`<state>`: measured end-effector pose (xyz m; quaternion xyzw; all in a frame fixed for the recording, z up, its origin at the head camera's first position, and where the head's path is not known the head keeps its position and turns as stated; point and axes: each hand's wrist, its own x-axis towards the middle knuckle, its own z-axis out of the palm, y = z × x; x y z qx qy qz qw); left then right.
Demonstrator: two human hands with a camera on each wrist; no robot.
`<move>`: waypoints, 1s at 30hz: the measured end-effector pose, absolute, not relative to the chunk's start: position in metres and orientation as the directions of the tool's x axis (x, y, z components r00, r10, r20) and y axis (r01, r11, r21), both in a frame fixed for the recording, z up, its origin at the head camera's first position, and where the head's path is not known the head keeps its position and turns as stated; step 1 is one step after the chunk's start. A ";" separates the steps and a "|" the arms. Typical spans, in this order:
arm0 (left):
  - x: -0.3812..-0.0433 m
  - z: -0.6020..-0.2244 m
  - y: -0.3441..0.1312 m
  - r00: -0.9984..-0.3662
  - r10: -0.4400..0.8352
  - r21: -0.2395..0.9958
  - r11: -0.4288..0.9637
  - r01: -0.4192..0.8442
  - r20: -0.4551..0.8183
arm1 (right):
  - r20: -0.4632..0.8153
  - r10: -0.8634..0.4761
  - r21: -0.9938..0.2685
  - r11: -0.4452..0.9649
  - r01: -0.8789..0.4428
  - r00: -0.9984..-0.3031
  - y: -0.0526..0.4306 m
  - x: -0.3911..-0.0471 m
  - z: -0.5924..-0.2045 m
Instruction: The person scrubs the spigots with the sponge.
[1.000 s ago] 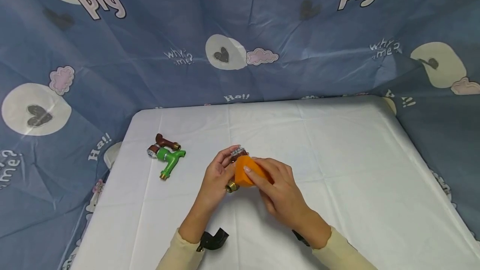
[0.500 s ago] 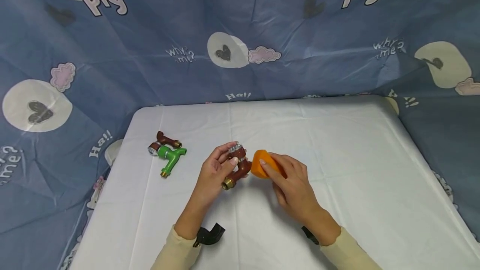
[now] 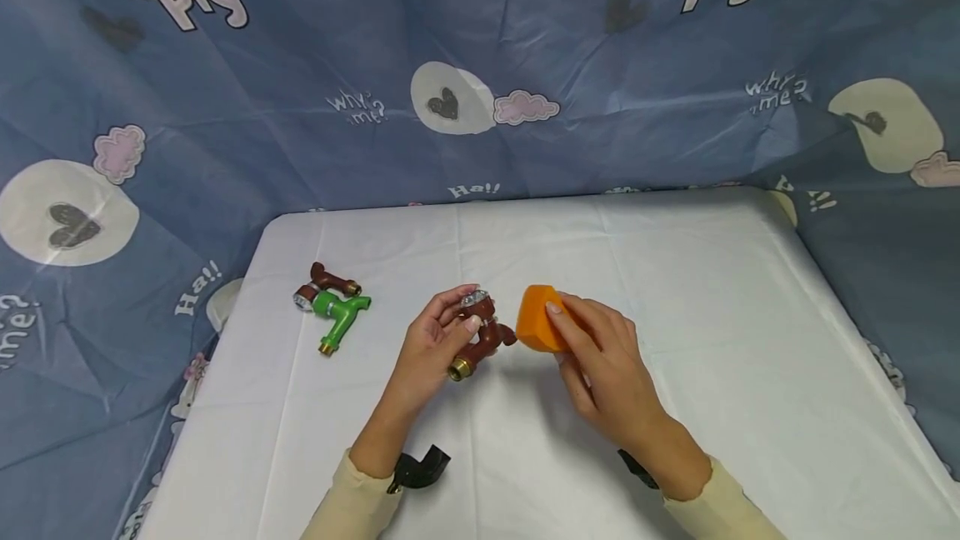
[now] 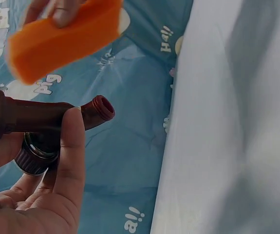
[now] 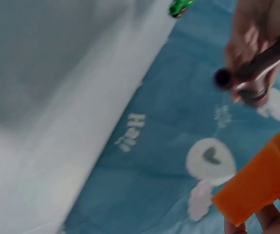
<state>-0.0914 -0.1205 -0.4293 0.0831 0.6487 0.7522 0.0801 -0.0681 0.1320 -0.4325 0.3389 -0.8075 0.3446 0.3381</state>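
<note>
The left hand (image 3: 429, 350) has its fingers clamped on a brown tap (image 3: 487, 340), its thumb laid across the front. The tap is held above the bench (image 3: 720, 373), its clear knob at the far end and its brass thread facing the wearer. The right hand (image 3: 613, 373) pinches an orange sponge (image 3: 537, 322) between thumb and fingers, near the tap's spout — the left wrist view shows the two apart.

On the left of the bench lie a green tap (image 3: 343, 320) and another brown tap (image 3: 336, 282), close together and overlapping in the head view. Pale sleeves (image 3: 352, 498) cover the forearms, with a black mount (image 3: 422, 468) at the left wrist.

Behind the bench hangs a blue curtain (image 3: 300, 48) with plenty to read: "pig" twice along the top, "why? me?" twice lower down, and "Ha!!" — at the left and again just above the bench's far edge.
</note>
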 end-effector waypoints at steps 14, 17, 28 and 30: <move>-0.091 -0.423 -0.109 -0.981 0.189 0.990 -0.140 0.023 0.049 | 0.761 -0.404 -0.314 0.456 -0.833 -0.507 0.101 -0.067 -0.442; -0.092 -0.421 -0.109 -0.987 0.161 0.993 -0.122 0.000 0.020 | 0.743 -0.403 -0.320 0.488 -0.812 -0.535 0.107 -0.070 -0.448; -0.094 -0.423 -0.115 -0.992 0.127 0.991 -0.125 -0.041 -0.025 | 0.650 -0.413 -0.364 0.568 -0.738 -0.638 0.130 -0.079 -0.462; -0.094 -0.423 -0.117 -0.992 0.123 0.992 -0.123 -0.041 -0.026 | 0.631 -0.415 -0.366 0.585 -0.724 -0.655 0.135 -0.080 -0.464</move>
